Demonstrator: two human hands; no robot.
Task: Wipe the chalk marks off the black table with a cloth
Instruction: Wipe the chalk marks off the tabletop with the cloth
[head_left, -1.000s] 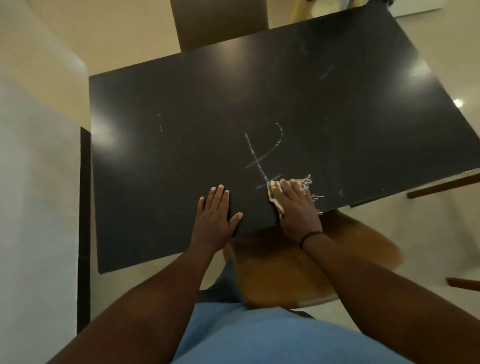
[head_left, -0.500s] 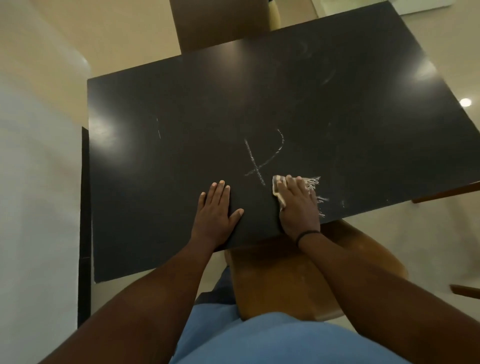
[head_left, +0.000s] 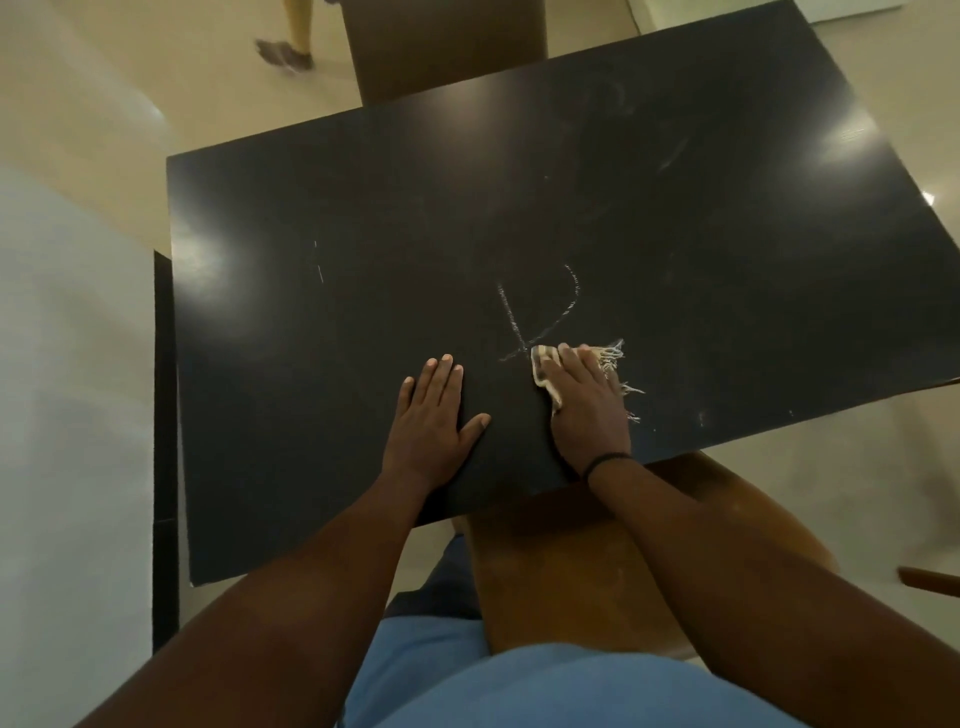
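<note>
While the black table (head_left: 363, 260) fills most of my view, a brown wooden chair (head_left: 571, 582) sits tucked under its near edge, and a second chair back (head_left: 441, 47) stands at the far side. My left hand (head_left: 431, 431) lies flat on the top, fingers straight and together. My right hand (head_left: 587, 410) presses the fringed cloth (head_left: 545, 369) down with flat fingers, just touching the crossed chalk marks (head_left: 530, 317). Someone's foot (head_left: 285, 52) crosses the far floor.
</note>
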